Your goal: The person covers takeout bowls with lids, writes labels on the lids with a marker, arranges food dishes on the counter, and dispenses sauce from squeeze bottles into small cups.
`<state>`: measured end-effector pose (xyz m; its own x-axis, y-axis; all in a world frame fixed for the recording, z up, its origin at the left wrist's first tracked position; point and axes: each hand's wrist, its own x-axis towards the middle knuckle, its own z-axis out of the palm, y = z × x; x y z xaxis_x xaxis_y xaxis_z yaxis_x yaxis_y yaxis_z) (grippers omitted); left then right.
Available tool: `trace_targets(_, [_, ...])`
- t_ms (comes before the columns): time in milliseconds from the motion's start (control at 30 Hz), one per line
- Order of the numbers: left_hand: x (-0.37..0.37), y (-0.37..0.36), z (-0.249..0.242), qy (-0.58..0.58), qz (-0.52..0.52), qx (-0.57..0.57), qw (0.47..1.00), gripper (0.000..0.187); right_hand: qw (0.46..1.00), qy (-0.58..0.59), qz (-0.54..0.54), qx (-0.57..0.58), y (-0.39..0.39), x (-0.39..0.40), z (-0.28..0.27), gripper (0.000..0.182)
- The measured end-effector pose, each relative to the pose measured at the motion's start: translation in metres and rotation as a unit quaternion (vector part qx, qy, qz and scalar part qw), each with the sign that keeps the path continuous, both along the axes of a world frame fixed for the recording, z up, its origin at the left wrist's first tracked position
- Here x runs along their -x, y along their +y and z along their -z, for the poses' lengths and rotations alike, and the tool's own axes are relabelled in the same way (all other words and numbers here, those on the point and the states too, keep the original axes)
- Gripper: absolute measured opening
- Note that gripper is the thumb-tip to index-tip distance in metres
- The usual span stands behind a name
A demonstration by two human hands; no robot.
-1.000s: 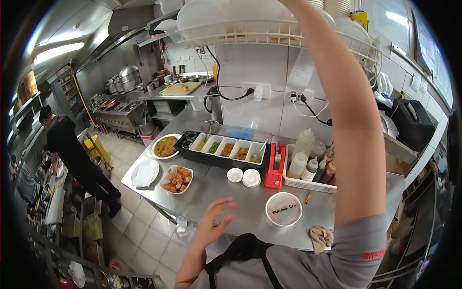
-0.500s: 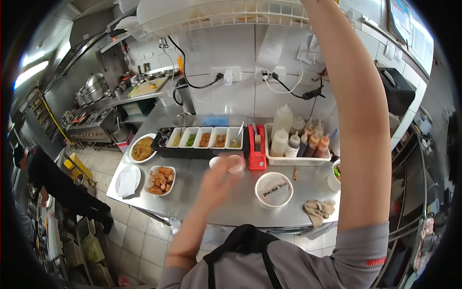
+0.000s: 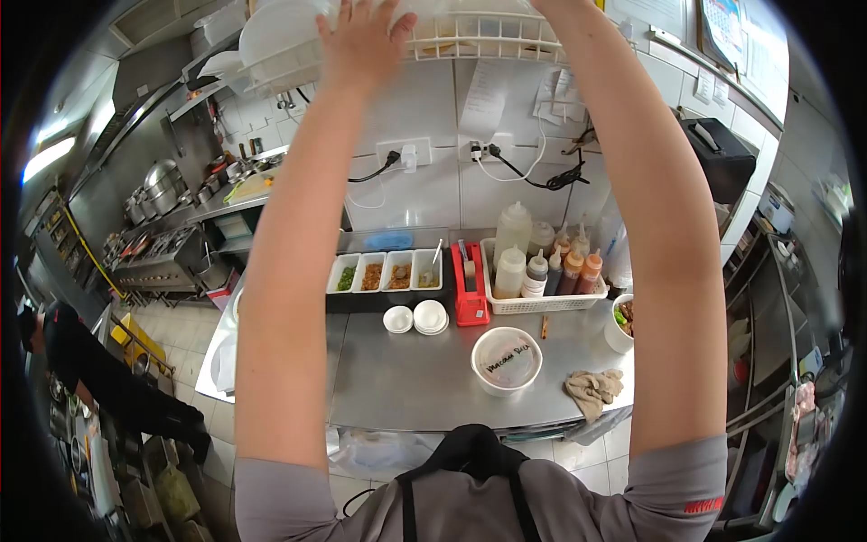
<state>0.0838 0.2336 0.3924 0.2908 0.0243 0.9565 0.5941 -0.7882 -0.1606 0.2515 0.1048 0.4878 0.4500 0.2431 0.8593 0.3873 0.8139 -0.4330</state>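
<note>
My left hand (image 3: 366, 41) is raised to the white wire rack (image 3: 488, 38) above the counter, its fingers apart. It is in front of clear plastic ware (image 3: 280, 36) stacked on the rack; I see nothing held in it. My right arm (image 3: 664, 199) stretches up past the rack's right end, and its hand is beyond the top edge of the view. Below, on the steel counter (image 3: 388, 379), stand a round white tub (image 3: 506, 361) with a handwritten clear lid and two small stacks of white bowls, the left bowls (image 3: 397, 319) and the right bowls (image 3: 431, 316).
A red tape dispenser (image 3: 470, 289) stands beside a white basket (image 3: 551, 304) of sauce bottles. Left of it is a black holder (image 3: 384, 299) with trays of toppings. A cloth (image 3: 592, 390) and a bowl of food (image 3: 620, 330) are at right. Another person (image 3: 117, 370) bends at far left.
My left hand has risen from over the small bowls up to the rack, uncovering the bowls. My right arm stays raised. The view has shifted slightly.
</note>
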Motion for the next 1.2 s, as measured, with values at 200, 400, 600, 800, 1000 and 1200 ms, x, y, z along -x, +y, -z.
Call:
trace_targets(200, [-0.011, 0.008, -0.026, 0.008, -0.083, -0.009, 0.996, 0.044, 0.998, 0.024, -0.002, 0.061, -0.063, -0.022, 0.042, 0.02])
trace_targets(400, [-0.008, -0.027, -0.01, -0.054, 0.025, 0.07, 0.996, 0.033, 0.998, 0.042, 0.014, 0.054, -0.144, -0.053, 0.133, 0.011])
trace_targets(600, [-0.02, -0.186, 0.152, 0.059, 0.624, 0.533, 0.568, 0.024, 0.979, 0.193, 0.036, 0.051, -0.201, -0.021, 0.263, 0.013])
trace_targets(800, [-0.046, -0.228, 0.23, 0.001, 0.689, 0.634, 0.352, 0.02, 0.929, 0.367, -0.001, 0.038, -0.226, -0.04, 0.374, 0.01])
trace_targets(1000, [-0.079, -0.255, 0.303, 0.209, 0.568, 0.54, 0.585, 0.028, 0.915, 0.392, -0.052, 0.074, -0.3, -0.142, 0.458, 0.017])
trace_targets(1200, [-0.074, -0.235, 0.413, 0.464, 0.188, 0.272, 0.822, 0.036, 0.833, 0.454, 0.198, 0.247, -0.391, -0.23, 0.497, 0.021])
